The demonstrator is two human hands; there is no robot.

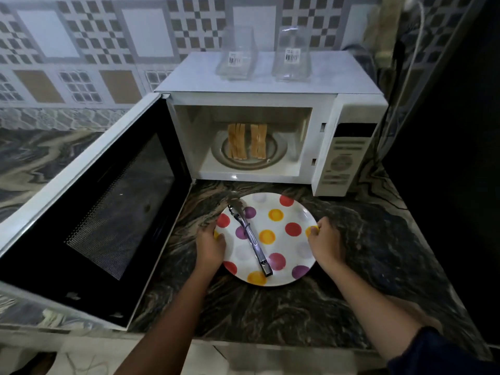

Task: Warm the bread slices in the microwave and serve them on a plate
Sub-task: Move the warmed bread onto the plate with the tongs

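Two hands are at the round white plate (286,244) dotted with red, yellow and purple spots, which sits on the dark marbled stone countertop (297,315) just in front of the white microwave oven (349,147); the left hand (209,244) curls its fingers round the plate's left rim, the right hand (326,243) grips the right rim with bent fingers; a pair of shiny metal tongs (250,236) lies across the plate, tips reaching the far rim; the microwave's black-windowed door (89,201) stands swung wide to the left; inside, the tan bread slices (236,142) stand on edge in two clusters on the round turntable (273,155); two clear glass containers (238,54) with barcode stickers rest on the oven's top.
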